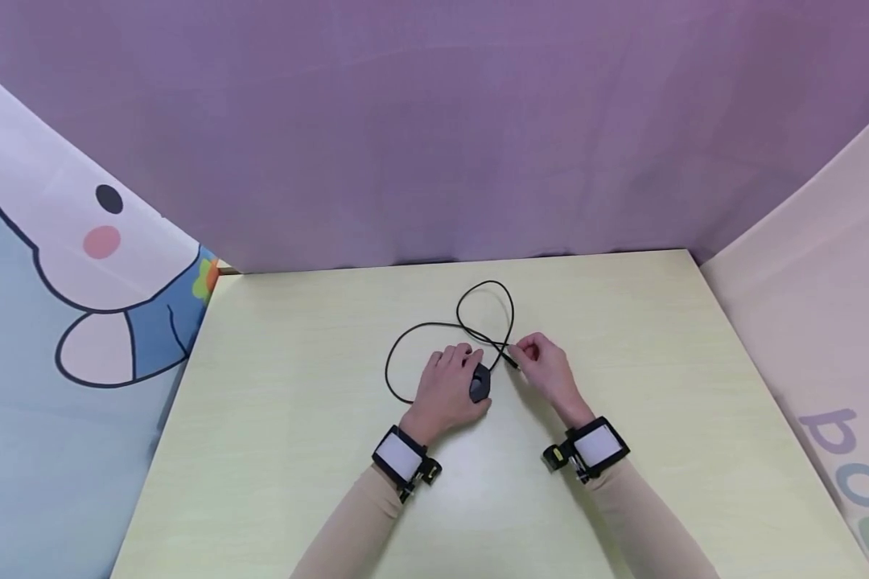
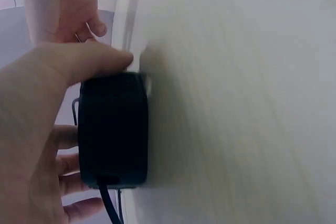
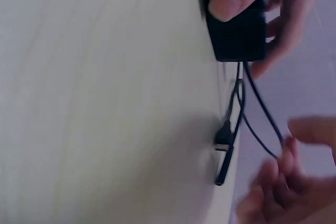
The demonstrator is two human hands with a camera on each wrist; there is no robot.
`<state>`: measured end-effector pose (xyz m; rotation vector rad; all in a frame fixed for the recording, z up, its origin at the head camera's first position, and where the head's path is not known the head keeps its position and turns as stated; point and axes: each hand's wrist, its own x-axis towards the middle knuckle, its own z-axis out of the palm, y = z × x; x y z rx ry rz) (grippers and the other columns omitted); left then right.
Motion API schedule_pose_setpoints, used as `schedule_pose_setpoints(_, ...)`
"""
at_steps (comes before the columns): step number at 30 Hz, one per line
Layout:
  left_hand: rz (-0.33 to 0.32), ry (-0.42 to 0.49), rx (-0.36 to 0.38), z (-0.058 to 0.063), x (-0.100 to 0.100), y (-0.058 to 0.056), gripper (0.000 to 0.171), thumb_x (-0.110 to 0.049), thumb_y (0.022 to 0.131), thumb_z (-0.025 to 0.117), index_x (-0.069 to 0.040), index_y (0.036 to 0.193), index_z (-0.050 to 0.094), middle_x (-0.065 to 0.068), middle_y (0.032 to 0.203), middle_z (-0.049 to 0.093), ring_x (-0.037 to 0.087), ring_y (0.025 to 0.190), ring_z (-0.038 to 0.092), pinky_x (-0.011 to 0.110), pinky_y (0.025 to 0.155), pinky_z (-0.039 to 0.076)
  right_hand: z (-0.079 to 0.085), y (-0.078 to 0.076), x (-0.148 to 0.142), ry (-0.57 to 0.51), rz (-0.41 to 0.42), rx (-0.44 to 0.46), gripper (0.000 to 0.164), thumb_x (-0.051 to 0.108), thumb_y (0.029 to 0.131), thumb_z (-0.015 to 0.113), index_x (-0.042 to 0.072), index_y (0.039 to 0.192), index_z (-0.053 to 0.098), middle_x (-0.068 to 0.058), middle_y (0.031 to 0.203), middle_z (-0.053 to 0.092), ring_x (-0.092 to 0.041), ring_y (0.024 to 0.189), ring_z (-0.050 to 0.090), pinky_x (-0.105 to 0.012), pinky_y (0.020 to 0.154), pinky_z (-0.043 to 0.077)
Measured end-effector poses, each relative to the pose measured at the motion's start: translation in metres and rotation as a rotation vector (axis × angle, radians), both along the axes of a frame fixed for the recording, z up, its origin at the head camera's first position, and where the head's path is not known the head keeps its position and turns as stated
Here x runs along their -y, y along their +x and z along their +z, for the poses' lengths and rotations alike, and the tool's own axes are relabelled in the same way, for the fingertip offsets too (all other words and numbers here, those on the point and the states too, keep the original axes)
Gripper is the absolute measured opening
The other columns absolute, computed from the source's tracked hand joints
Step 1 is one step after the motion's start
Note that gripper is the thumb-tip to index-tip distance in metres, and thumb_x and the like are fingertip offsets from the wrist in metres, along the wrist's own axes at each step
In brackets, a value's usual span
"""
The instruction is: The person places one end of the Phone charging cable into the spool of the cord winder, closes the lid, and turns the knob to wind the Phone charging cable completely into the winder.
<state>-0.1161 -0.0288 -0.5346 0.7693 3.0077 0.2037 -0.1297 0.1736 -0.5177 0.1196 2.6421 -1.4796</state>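
Observation:
A small dark box-shaped device (image 1: 480,384) with a cable sits at the middle of the table. My left hand (image 1: 445,388) grips it, with the thumb on the near end and the fingers at the far side. My right hand (image 1: 546,370) is just right of it, thumb and fingers curled at the thin black cable (image 1: 512,318), pinching it near the crossing strands. Below those fingertips lie the cable's black connector ends (image 3: 223,137), beside the device (image 3: 239,38). In the left wrist view the device (image 2: 113,129) fills the grasp, and its cable leaves the lower end.
Black cable loops lie beyond and left of the hands on the pale wooden table (image 1: 275,450). A purple cloth wall (image 1: 434,145) rises behind the table, with printed cloth panels (image 1: 116,265) at the sides.

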Motion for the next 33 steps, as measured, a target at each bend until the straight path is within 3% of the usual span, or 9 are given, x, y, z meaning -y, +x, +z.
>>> schedule_pose_setpoints(3,-0.011,-0.021,-0.021,0.001,-0.003,-0.001,0.074,-0.058,0.087,0.071,-0.011,0.142,0.057,0.01,0.133,0.058,0.026,0.12,0.053,0.038,0.101,0.047,0.002,0.003,-0.002,0.04,0.157,0.098,0.022,0.022,0.101,0.065,0.0,0.098,0.069,-0.004,0.075,0.062,-0.014,0.067,0.054,-0.026,0.062,0.044)
schedule_pose_setpoints(7,-0.014,0.011,-0.035,0.004,-0.003,-0.003,0.067,-0.055,0.09,0.069,-0.005,0.134,0.059,0.013,0.126,0.06,0.028,0.114,0.054,0.036,0.097,0.049,0.004,0.008,-0.002,-0.006,0.385,0.254,0.018,0.016,0.098,0.064,-0.001,0.101,0.07,-0.006,0.072,0.064,-0.016,0.064,0.057,-0.028,0.06,0.048)
schedule_pose_setpoints(12,0.028,0.143,-0.012,0.004,-0.002,-0.004,0.065,-0.052,0.092,0.07,-0.001,0.13,0.057,0.015,0.125,0.058,0.029,0.113,0.052,0.037,0.096,0.05,0.002,0.011,0.003,-0.08,0.535,0.295,0.03,0.014,0.092,0.072,-0.003,0.116,0.063,-0.008,0.085,0.067,-0.016,0.073,0.061,-0.029,0.068,0.051)
schedule_pose_setpoints(16,0.049,0.294,0.044,0.003,-0.001,-0.004,0.066,-0.05,0.092,0.072,0.001,0.131,0.055,0.016,0.126,0.056,0.03,0.114,0.053,0.039,0.095,0.053,0.0,0.011,0.008,-0.126,0.556,0.285,0.04,0.018,0.089,0.078,0.0,0.119,0.058,-0.007,0.094,0.066,-0.017,0.082,0.06,-0.03,0.074,0.05)
schedule_pose_setpoints(23,0.09,0.523,0.127,0.0,0.002,-0.003,0.062,-0.046,0.095,0.072,0.001,0.132,0.055,0.013,0.129,0.057,0.028,0.113,0.06,0.044,0.1,0.052,-0.006,0.005,0.012,-0.179,0.525,0.287,0.059,0.021,0.092,0.079,0.006,0.14,0.049,-0.011,0.117,0.063,-0.023,0.105,0.057,-0.035,0.093,0.045)
schedule_pose_setpoints(29,0.11,0.619,0.164,0.0,0.005,-0.001,0.057,-0.044,0.096,0.071,-0.001,0.131,0.053,0.012,0.13,0.055,0.03,0.107,0.065,0.045,0.092,0.056,-0.01,0.0,0.012,-0.247,0.533,0.299,0.062,0.018,0.092,0.078,0.003,0.143,0.046,-0.014,0.125,0.059,-0.024,0.11,0.054,-0.034,0.095,0.043)
schedule_pose_setpoints(33,0.113,0.657,0.182,0.001,0.005,0.001,0.058,-0.041,0.098,0.068,0.0,0.135,0.051,0.014,0.134,0.054,0.031,0.113,0.064,0.046,0.097,0.055,-0.01,0.0,0.011,-0.29,0.501,0.316,0.064,0.018,0.09,0.078,-0.001,0.141,0.045,-0.015,0.122,0.059,-0.025,0.108,0.054,-0.035,0.094,0.042)
